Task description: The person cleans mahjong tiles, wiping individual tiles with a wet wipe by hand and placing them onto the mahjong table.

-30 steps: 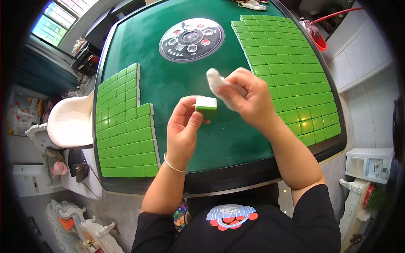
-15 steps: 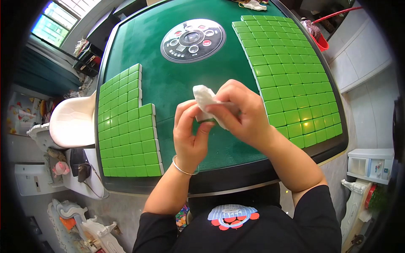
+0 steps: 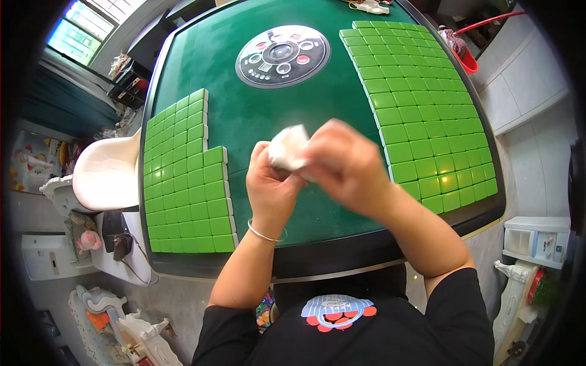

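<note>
Above the green felt of the table point(image 3: 281, 110), my left hand point(image 3: 271, 189) has its fingers closed round the green-and-white tile, which the cloth now hides. My right hand point(image 3: 345, 165), blurred by motion, pinches a white cloth point(image 3: 288, 146) and presses it over the tile at my left fingertips. To the left lies a block of green tiles point(image 3: 183, 183), backs up, with a stepped right edge. A larger block of green tiles point(image 3: 421, 110) lies to the right.
A round control panel point(image 3: 282, 56) sits in the table's middle. The black table rim point(image 3: 329, 253) runs in front of my body. A white chair point(image 3: 107, 174) stands at the left, and a red bucket point(image 3: 469, 62) beyond the right edge.
My right hand has brought the cloth down to the left and onto the tile, which showed uncovered a second ago. My left hand still holds the tile, slightly further right than at first.
</note>
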### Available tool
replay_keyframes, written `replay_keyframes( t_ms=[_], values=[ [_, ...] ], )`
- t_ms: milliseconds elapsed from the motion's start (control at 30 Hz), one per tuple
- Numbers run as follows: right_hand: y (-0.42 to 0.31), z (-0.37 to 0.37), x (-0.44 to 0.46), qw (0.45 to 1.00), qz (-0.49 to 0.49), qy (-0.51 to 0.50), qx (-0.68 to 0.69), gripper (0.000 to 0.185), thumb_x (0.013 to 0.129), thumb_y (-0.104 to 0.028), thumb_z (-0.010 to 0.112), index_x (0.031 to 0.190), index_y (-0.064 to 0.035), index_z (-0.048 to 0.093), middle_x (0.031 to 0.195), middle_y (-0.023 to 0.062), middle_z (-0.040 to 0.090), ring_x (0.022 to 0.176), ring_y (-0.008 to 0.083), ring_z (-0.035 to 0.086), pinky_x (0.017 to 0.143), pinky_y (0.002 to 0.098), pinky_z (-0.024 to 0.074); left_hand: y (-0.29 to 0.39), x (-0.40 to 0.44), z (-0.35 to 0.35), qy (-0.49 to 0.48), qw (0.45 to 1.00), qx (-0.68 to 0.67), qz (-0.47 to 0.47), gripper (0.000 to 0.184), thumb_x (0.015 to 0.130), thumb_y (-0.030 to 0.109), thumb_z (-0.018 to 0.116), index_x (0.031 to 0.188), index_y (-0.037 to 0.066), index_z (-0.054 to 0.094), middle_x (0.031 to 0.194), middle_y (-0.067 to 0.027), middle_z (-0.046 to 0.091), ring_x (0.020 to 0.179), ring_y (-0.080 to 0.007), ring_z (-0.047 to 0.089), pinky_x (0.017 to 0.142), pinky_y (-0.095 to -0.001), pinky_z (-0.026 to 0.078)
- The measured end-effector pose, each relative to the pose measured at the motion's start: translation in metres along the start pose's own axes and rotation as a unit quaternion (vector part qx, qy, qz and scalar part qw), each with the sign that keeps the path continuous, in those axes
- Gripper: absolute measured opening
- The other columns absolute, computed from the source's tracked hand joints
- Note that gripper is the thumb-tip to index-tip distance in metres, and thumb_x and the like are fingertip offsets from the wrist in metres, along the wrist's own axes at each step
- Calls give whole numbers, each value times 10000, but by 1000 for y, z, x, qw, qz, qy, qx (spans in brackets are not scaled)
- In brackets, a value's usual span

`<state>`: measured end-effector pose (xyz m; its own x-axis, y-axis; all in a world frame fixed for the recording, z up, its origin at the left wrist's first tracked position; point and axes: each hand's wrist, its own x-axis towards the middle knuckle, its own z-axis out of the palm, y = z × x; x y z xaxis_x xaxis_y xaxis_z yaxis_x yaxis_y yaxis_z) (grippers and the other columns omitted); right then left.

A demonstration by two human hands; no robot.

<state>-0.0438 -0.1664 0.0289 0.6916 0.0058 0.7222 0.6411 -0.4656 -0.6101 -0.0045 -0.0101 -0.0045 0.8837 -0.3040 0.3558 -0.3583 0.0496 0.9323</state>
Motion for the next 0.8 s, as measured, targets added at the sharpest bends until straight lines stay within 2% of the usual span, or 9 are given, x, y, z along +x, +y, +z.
replay_keyframes(
  t_ms=[67,167,200,300,400,500,600,667,800],
  values=[
    [-2,8,-2,999,-32,-28,-27,195,755,-29,724,914,-64,618,857,108,589,793,319,611,662,399,507,-6,-2,-1,18,993,79,86,339,722,-110,743,1030,-23,633,1012,-34,502,862,-130,626,676,-226,568],
    [8,0,0,995,99,-5,28,162,777,-65,744,887,-43,627,832,120,589,740,309,618,634,383,507,3,-2,0,38,997,-64,-30,349,705,-136,739,1022,-30,639,1014,-31,473,855,-132,624,646,-225,600],
    [18,-4,2,991,131,3,3,151,797,-83,747,878,-29,631,814,127,589,711,304,620,617,367,506,9,2,1,29,998,-22,-44,356,707,-142,735,1028,-43,618,1003,-29,473,852,-133,623,629,-233,620],
    [17,-10,4,994,110,26,10,136,814,-77,731,897,-35,632,835,123,587,728,302,621,637,369,508,11,3,5,28,998,-39,-44,345,723,-133,736,1029,-39,606,1010,-29,468,840,-128,618,609,-228,607],
    [2,3,-2,999,21,-9,40,144,816,-70,720,919,-57,621,864,112,573,762,314,611,651,378,508,-2,-3,6,33,995,-96,3,340,735,-121,742,1029,-26,601,1010,-30,468,865,-123,606,651,-238,593],
    [15,0,0,999,47,8,16,142,815,-62,716,916,-51,616,843,116,567,755,321,606,647,381,507,5,-5,2,29,997,-70,-33,327,740,-117,741,1022,-18,607,1016,-28,469,905,-121,591,746,-251,565],
    [27,-7,2,992,116,29,-26,125,817,-65,720,890,-42,620,825,116,581,731,304,616,642,371,509,-6,0,-3,-4,1000,-18,11,349,744,-99,748,1043,-6,594,1086,-44,487,942,-126,582,815,-258,525],
    [23,-11,5,987,153,49,1,123,814,-79,732,875,-45,632,826,111,592,706,278,623,638,356,510,2,-1,6,-1,994,-102,-47,373,749,-70,758,1070,-1,581,1117,-58,510,948,-137,587,814,-268,512],
    [4,-3,1,1000,-2,-2,25,161,790,-66,732,905,-56,619,826,105,582,775,292,617,669,364,515,-5,-5,3,-4,991,-116,-61,426,748,-49,757,1119,9,554,1133,-76,556,959,-145,591,810,-283,498]
  ],
)
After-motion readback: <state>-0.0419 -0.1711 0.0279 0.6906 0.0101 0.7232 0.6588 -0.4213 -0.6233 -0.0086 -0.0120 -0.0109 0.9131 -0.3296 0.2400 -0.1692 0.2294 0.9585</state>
